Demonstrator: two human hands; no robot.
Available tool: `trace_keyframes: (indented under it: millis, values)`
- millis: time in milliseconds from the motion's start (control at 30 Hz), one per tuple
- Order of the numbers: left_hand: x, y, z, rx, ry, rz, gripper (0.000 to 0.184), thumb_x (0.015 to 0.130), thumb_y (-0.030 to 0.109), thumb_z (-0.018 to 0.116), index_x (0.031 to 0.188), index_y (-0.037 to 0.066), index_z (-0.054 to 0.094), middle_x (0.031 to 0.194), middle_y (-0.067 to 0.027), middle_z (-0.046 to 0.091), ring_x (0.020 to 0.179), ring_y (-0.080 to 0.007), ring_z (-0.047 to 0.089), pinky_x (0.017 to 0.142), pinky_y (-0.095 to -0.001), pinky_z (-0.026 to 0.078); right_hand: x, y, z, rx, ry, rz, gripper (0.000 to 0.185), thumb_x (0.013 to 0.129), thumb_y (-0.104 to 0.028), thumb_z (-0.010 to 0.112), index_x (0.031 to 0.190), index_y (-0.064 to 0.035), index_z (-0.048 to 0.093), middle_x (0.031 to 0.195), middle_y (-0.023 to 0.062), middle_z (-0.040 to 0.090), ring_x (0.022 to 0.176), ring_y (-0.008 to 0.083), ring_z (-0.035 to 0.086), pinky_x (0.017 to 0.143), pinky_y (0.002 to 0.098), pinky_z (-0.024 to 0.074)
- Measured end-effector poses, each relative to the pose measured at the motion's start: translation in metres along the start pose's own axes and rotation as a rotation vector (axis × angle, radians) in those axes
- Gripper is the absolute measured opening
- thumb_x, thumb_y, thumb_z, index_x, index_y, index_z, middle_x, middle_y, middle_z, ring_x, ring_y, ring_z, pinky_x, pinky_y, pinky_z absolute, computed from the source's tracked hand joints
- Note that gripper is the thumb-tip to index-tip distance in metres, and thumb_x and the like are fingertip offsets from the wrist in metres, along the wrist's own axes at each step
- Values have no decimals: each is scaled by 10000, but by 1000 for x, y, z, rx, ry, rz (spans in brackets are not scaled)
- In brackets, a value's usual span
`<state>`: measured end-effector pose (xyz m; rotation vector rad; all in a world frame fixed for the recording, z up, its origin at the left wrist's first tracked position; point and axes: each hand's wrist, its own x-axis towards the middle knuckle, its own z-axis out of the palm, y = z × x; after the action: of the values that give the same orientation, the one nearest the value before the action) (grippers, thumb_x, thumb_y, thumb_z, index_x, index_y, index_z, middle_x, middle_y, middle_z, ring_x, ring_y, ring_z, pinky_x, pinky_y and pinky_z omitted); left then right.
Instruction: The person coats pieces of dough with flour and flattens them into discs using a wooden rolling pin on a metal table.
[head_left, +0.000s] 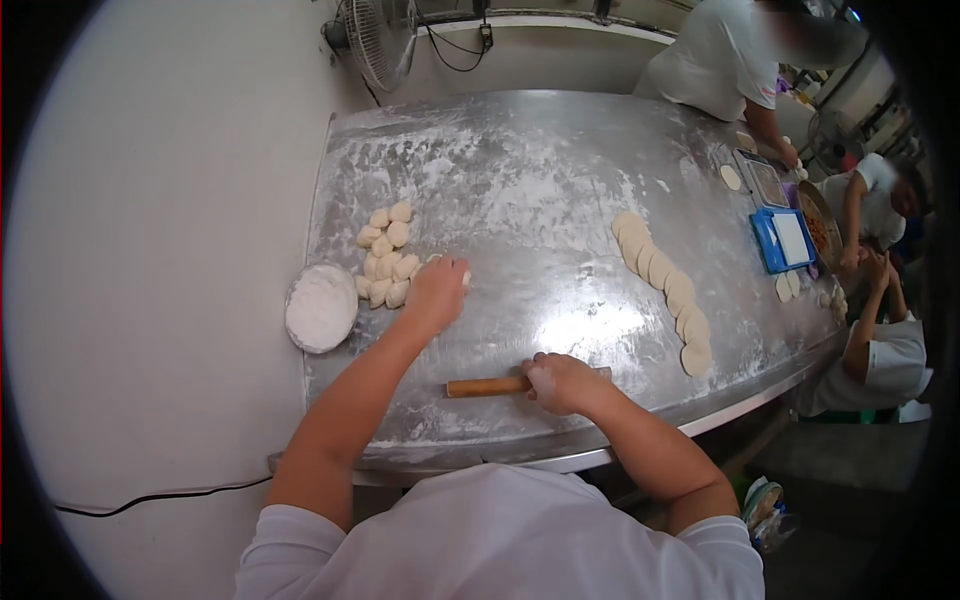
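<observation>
My left hand (438, 294) is at the right edge of a cluster of dough pieces (383, 266), its fingers curled down around a piece of dough (466, 279) that shows in part at the fingertips. Near the table's front edge, my right hand (563, 384) is closed around a wooden rolling pin (487, 387), which lies level and sticks out to the left of the fingers. A curved row of flat, overlapping dough rounds (660, 272) lies on the metal table to the right. Left of the cluster stands a bowl of white flour (321, 308).
Flour is spread over the metal table (520, 150). At the right end are a scale (765, 184), a blue tray (768, 241) and a pan of filling (818, 228). Several co-workers stand around that end. A fan (378, 42) is beyond the back left corner.
</observation>
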<state>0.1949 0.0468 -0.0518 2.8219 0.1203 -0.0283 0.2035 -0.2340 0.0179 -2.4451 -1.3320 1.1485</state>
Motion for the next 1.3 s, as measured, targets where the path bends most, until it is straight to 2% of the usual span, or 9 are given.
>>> trace_keyframes:
  millis: [300, 500, 600, 800, 900, 1033, 1133, 1233, 1300]
  values:
    - [10, 6, 17, -158, 203, 112, 406, 908, 157, 788, 1290, 64, 686, 1272, -164, 696, 1213, -388, 598, 1021, -475, 488, 1, 4, 3, 41, 46, -16, 289, 968, -229, 709, 1145, -1, 690, 1165, 237, 694, 1141, 425, 675, 1000, 498, 538]
    - [3, 18, 5, -236, -79, -24, 464, 949, 182, 787, 1365, 25, 654, 1157, -105, 726, 1151, -297, 657, 992, -448, 504, 4, 3, 1, -11, 12, -21, 373, 944, -223, 739, 1211, 30, 673, 1217, 250, 694, 1153, 419, 691, 1008, 484, 560]
    - [-2, 18, 23, -1152, 11, -202, 413, 1035, 208, 722, 1396, 29, 632, 1163, -63, 730, 1076, -197, 683, 924, -362, 525, 5, 4, 4, -2, 12, -25, 357, 946, -220, 733, 1198, 27, 673, 1209, 256, 691, 1142, 422, 691, 1000, 493, 560]
    - [-31, 2, -14, -1833, -143, -481, 352, 1091, 182, 637, 1402, 23, 597, 1187, -74, 719, 1052, -164, 695, 904, -299, 527, 3, 3, 1, 13, 4, -11, 344, 963, -223, 718, 1200, 24, 672, 1201, 265, 685, 1134, 436, 686, 997, 503, 554]
    - [-47, -26, -52, -1716, 52, -382, 344, 1062, 98, 629, 1397, 39, 578, 1223, -96, 717, 1077, -188, 694, 940, -324, 551, 2, -1, -2, 21, -8, -8, 338, 981, -229, 707, 1200, 26, 670, 1201, 269, 682, 1143, 435, 679, 1008, 499, 546]
    - [-75, -97, -93, -951, 398, -461, 345, 923, 27, 727, 1262, 20, 661, 1168, -134, 746, 1075, -269, 731, 909, -385, 583, 3, -1, -4, 8, -18, 7, 330, 997, -228, 699, 1196, 34, 668, 1202, 269, 681, 1156, 431, 672, 1018, 495, 538]
    - [-105, -137, -98, -305, 236, -661, 375, 844, 69, 785, 1206, 40, 689, 1144, -205, 759, 1089, -345, 732, 939, -413, 574, 3, -4, -5, 7, -18, 7, 326, 1000, -227, 699, 1187, 39, 670, 1198, 267, 682, 1156, 432, 670, 1016, 495, 538]
    - [-123, -149, -79, -177, -73, -694, 397, 794, 79, 800, 1176, 50, 698, 1136, -254, 749, 1110, -399, 714, 962, -434, 565, 4, -3, -2, 15, -32, 7, 323, 1000, -227, 698, 1177, 42, 674, 1192, 267, 685, 1155, 432, 670, 1013, 494, 538]
    - [-124, -146, -82, -220, 40, -682, 412, 802, 80, 811, 1195, 47, 691, 1134, -238, 753, 1096, -372, 723, 955, -424, 569, 6, -2, 0, 11, -22, 0, 323, 997, -228, 699, 1173, 42, 676, 1187, 267, 686, 1155, 430, 670, 1013, 493, 538]
